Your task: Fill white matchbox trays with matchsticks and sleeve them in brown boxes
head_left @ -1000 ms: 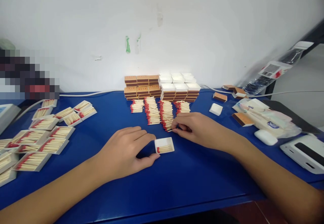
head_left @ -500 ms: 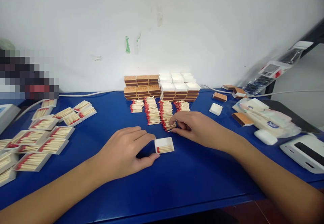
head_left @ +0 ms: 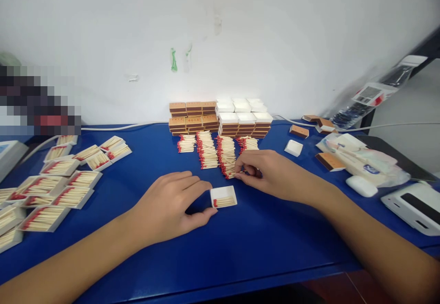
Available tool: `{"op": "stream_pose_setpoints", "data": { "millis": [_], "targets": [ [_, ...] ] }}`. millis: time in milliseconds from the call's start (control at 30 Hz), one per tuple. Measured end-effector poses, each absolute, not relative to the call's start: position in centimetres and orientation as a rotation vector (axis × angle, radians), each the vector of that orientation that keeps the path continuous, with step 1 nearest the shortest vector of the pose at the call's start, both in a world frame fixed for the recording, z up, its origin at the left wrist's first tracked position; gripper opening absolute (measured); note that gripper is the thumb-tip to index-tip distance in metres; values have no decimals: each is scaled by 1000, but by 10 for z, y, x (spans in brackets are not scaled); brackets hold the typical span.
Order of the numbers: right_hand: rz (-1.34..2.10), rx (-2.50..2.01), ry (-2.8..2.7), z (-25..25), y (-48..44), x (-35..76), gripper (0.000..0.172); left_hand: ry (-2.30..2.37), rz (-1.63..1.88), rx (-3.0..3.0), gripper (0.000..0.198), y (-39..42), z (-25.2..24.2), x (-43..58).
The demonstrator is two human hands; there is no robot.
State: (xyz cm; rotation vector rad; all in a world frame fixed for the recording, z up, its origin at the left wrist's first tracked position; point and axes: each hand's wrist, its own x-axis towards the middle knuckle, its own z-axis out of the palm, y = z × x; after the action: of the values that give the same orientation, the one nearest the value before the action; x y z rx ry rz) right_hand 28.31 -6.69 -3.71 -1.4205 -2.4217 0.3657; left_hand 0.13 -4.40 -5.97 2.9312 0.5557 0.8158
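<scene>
My left hand (head_left: 180,201) steadies a small white matchbox tray (head_left: 222,190) on the table, thumb and forefinger gripping its left side. Several red-tipped matches (head_left: 225,201) lie along the tray's near side. My right hand (head_left: 263,168) is at the near end of a long row of matches (head_left: 226,152), its thumb and forefinger pinched on matches there; how many is hidden. Another long row of matches (head_left: 206,150) lies to its left, with shorter heaps of matches (head_left: 186,143) at either side.
Stacked brown matchboxes (head_left: 193,123) and white trays (head_left: 245,117) stand against the wall. Filled trays (head_left: 74,180) cover the left side. At right lie an empty tray (head_left: 293,147), a few matchboxes (head_left: 299,131), a tissue pack (head_left: 364,157), a plastic bottle (head_left: 374,95) and a white device (head_left: 412,207).
My right hand has shifted slightly right at the near end of the match row. My left hand and the tray it holds stay in place.
</scene>
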Motion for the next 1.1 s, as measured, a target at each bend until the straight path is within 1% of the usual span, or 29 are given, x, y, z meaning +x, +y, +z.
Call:
{"op": "stream_pose_setpoints", "data": {
  "millis": [233, 400, 600, 767, 933, 1100],
  "targets": [
    [422, -1388, -2393, -31, -71, 280, 8, 556, 806, 2941, 21, -44, -59, 1],
    [556, -1356, -2330, -27, -75, 277, 13, 558, 836, 2959, 20, -44, -57, 1],
    [630, -1298, -2258, -27, -79, 273, 20, 583, 844, 2971, 20, -44, -58, 1],
    [710, -1282, -2255, -29, -83, 268, 20, 628, 850, 2968, 21, -43, -58, 1],
    [656, -1284, -2304, -33, -85, 261, 13, 661, 926, 2974, 20, -43, -58, 1],
    [577, -1247, -2353, -34, -88, 257, 14, 659, 948, 2980, 21, -44, -58, 0]
  ]
}}
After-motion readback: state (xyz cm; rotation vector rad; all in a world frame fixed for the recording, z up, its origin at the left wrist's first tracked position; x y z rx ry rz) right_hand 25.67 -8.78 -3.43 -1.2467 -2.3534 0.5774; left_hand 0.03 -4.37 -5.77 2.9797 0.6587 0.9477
